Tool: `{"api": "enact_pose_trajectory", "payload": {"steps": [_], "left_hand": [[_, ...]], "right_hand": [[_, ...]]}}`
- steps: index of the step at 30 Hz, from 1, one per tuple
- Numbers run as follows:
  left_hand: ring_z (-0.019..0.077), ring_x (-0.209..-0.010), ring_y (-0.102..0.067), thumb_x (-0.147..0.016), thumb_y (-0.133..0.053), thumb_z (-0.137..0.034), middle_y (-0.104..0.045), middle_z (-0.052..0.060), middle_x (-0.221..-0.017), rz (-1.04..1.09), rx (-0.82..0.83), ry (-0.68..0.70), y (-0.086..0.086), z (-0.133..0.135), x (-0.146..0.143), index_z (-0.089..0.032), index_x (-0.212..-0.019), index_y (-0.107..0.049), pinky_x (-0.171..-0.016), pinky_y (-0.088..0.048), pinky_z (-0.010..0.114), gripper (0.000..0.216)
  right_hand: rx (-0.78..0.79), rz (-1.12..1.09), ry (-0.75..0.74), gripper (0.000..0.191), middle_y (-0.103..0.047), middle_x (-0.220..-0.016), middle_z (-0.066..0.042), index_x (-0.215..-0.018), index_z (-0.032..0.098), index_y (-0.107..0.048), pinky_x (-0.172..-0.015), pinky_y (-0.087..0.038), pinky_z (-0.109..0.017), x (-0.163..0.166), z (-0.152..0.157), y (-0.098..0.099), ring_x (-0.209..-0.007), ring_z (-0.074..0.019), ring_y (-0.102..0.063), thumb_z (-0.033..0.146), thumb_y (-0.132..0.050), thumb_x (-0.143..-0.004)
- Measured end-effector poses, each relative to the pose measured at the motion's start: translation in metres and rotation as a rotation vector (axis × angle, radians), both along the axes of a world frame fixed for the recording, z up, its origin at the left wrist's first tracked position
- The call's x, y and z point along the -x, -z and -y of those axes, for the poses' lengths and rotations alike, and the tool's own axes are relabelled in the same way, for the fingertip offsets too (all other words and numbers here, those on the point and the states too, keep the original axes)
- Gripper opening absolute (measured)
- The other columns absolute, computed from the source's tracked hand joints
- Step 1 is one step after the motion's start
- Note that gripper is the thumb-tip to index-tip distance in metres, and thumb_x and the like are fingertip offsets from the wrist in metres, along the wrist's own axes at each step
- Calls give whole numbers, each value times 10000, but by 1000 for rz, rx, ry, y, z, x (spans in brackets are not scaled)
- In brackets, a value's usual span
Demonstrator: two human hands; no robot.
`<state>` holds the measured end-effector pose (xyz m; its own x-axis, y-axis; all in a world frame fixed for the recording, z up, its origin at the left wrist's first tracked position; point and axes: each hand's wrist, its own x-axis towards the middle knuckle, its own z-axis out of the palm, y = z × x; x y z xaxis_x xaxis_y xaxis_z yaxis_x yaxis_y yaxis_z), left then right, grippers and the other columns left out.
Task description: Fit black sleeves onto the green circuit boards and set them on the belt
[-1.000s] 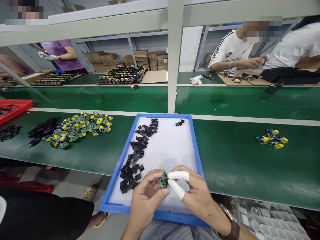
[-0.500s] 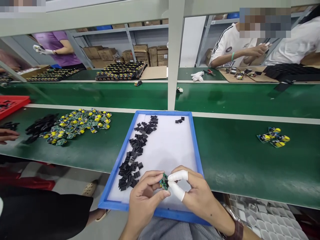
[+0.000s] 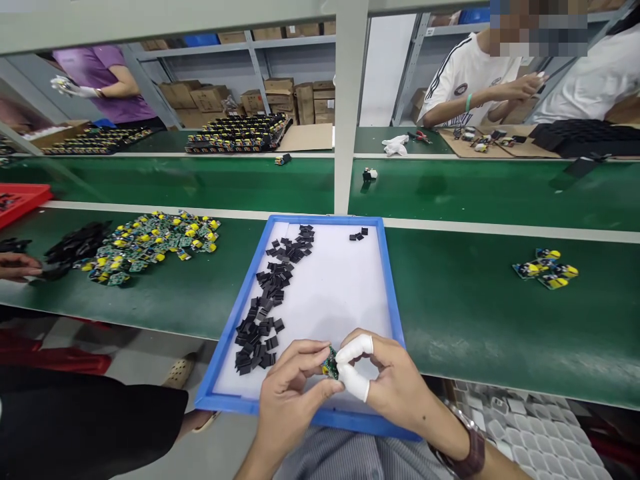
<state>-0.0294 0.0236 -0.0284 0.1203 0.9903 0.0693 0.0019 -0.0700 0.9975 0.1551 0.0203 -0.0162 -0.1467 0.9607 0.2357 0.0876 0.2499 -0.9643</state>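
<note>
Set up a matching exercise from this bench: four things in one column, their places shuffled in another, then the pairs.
1. small circuit board
2. black parts
3. large pile of boards
4. small cluster of boards

A. on the bench, right of the blue tray
B. pinched between left hand and right hand
C. inside the tray, along its left side
D. on the bench, left of the tray

Pairs: 1-B, 2-C, 3-D, 4-A
</note>
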Motion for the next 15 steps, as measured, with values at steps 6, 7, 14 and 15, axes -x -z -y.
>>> {"api": "enact_pose_trajectory", "payload": {"steps": [6, 7, 14, 15], "left_hand": [[265, -976, -717, -712, -867, -135, -738, 95, -1079, -2, 15, 21, -2, -2, 1, -297, -998, -836, -773, -619, 332, 330], [264, -960, -719, -712, -868, -134, -734, 93, -1079, 22, 41, 40, -2, -2, 1, -300, -1007, -834, -769, -622, 342, 340], [231, -915, -719, -735, -856, -132, -732, 91, -1061, -47, 15, 45, -2, -2, 1, -294, -1020, -831, -755, -606, 303, 329], [230, -925, -721, -736, -855, -129, -734, 90, -1065, -59, -2, 41, -2, -2, 1, -295, -1021, -830, -760, -610, 300, 332]], "right_hand": [[-42, 33, 10, 187, -656, -861, -9, -900, 220, -679, -711, -494, -269, 0, 0, -5, -772, -157, -625, 49, -622, -852], [-22, 17, -15, 188, -660, -858, -8, -893, 220, -679, -706, -496, -265, -1, -1, -7, -767, -156, -628, 46, -623, -848], [-19, 76, 19, 189, -653, -895, -17, -939, 216, -678, -734, -486, -280, -2, 3, -7, -808, -163, -618, 50, -613, -876], [-17, 79, 28, 193, -650, -893, -14, -947, 217, -678, -737, -486, -280, -2, 3, -5, -808, -163, -614, 50, -613, -874]]}}
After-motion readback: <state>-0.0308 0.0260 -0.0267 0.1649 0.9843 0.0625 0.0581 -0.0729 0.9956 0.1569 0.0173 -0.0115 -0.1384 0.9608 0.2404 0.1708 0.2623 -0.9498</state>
